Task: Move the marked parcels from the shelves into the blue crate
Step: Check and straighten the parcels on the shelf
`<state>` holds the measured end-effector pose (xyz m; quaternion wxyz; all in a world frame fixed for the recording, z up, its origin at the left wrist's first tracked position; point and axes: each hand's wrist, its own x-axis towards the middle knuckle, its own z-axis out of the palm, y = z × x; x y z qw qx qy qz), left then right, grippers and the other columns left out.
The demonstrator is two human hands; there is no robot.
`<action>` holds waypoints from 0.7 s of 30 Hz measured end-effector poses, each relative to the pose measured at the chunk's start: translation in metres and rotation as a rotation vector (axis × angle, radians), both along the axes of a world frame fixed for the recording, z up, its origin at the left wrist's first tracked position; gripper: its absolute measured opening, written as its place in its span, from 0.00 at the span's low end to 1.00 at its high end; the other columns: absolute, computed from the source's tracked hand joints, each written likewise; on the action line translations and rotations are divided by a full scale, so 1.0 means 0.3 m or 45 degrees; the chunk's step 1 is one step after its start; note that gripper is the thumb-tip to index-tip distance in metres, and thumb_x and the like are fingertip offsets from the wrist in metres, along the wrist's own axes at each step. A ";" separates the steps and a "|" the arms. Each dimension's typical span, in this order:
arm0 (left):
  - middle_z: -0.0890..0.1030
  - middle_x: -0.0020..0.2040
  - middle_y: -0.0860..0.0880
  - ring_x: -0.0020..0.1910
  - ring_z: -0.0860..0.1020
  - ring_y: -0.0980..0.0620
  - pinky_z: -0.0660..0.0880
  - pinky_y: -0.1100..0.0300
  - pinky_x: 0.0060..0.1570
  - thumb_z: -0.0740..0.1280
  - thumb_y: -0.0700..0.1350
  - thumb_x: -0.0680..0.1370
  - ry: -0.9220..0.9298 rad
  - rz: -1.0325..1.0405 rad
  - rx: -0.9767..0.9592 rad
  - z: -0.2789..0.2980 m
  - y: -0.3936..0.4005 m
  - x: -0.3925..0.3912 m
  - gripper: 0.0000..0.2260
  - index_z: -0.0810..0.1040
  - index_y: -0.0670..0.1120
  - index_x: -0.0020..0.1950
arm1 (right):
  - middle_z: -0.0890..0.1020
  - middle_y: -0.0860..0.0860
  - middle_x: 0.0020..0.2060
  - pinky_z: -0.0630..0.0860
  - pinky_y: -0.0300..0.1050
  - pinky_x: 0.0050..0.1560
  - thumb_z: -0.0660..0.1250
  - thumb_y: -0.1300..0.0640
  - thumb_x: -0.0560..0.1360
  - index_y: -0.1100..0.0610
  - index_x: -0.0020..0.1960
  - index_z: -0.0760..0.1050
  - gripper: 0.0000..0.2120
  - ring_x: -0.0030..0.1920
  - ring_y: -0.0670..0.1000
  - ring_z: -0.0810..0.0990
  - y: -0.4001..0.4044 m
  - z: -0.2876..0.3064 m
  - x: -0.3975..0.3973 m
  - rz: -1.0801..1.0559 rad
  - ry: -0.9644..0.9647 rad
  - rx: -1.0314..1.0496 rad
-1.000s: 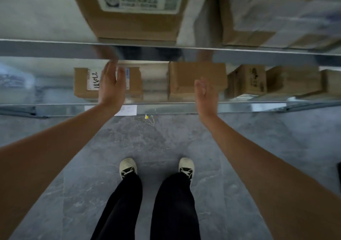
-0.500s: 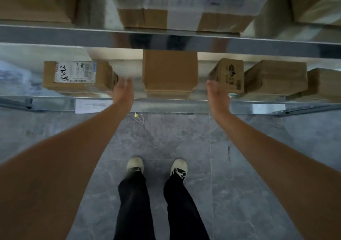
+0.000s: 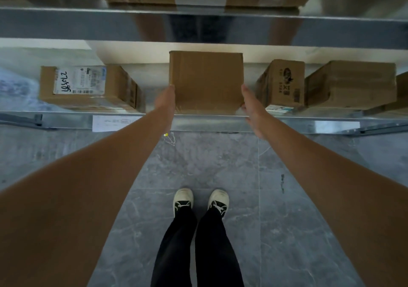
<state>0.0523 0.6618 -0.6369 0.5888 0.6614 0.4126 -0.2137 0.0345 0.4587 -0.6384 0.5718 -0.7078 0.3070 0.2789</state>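
From the head view, a plain brown parcel [image 3: 206, 81] sits on the lower metal shelf [image 3: 220, 122]. The left hand [image 3: 166, 100] and right hand [image 3: 251, 108] lie flat against its two sides, fingers straight. A labelled box [image 3: 88, 87] stands well to its left, a printed carton [image 3: 281, 83] just right, crowding the right hand. Below lies grey tiled floor [image 3: 198, 165].
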 end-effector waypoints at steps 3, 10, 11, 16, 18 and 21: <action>0.74 0.45 0.52 0.49 0.73 0.54 0.62 0.61 0.46 0.57 0.44 0.76 -0.001 0.102 -0.090 0.009 -0.006 -0.017 0.10 0.70 0.50 0.36 | 0.66 0.52 0.74 0.61 0.53 0.73 0.52 0.38 0.81 0.53 0.76 0.62 0.29 0.73 0.53 0.65 -0.041 -0.001 -0.028 -0.103 -0.028 -0.021; 0.82 0.48 0.52 0.46 0.78 0.53 0.74 0.59 0.40 0.51 0.54 0.81 -0.148 0.166 -0.253 0.089 -0.044 -0.025 0.18 0.79 0.52 0.49 | 0.72 0.51 0.70 0.64 0.58 0.73 0.56 0.33 0.77 0.51 0.74 0.65 0.32 0.70 0.53 0.70 -0.107 0.079 -0.031 -0.301 -0.211 0.152; 0.82 0.50 0.52 0.48 0.78 0.53 0.74 0.58 0.43 0.50 0.54 0.81 -0.147 0.181 -0.263 0.092 -0.041 -0.028 0.18 0.79 0.51 0.52 | 0.75 0.52 0.68 0.66 0.59 0.72 0.57 0.33 0.77 0.52 0.73 0.67 0.32 0.68 0.53 0.72 -0.114 0.089 -0.025 -0.354 -0.216 0.170; 0.82 0.50 0.51 0.53 0.77 0.52 0.71 0.54 0.51 0.51 0.57 0.80 -0.060 0.395 -0.464 0.113 -0.035 -0.031 0.21 0.78 0.50 0.59 | 0.81 0.60 0.56 0.81 0.45 0.53 0.58 0.37 0.79 0.63 0.65 0.73 0.31 0.51 0.52 0.83 -0.136 0.121 -0.028 -0.478 -0.211 0.299; 0.81 0.53 0.50 0.55 0.77 0.49 0.72 0.49 0.52 0.50 0.58 0.80 -0.029 0.385 -0.532 0.118 -0.031 -0.034 0.21 0.78 0.51 0.59 | 0.82 0.59 0.54 0.79 0.45 0.54 0.56 0.36 0.79 0.62 0.66 0.74 0.32 0.51 0.52 0.82 -0.130 0.119 -0.039 -0.421 -0.200 0.275; 0.80 0.56 0.53 0.59 0.76 0.45 0.65 0.43 0.59 0.48 0.59 0.80 0.009 0.219 -0.462 0.116 -0.016 -0.037 0.23 0.77 0.52 0.61 | 0.81 0.57 0.57 0.72 0.52 0.65 0.56 0.35 0.78 0.59 0.67 0.73 0.31 0.58 0.54 0.79 -0.135 0.109 -0.056 -0.398 -0.187 0.216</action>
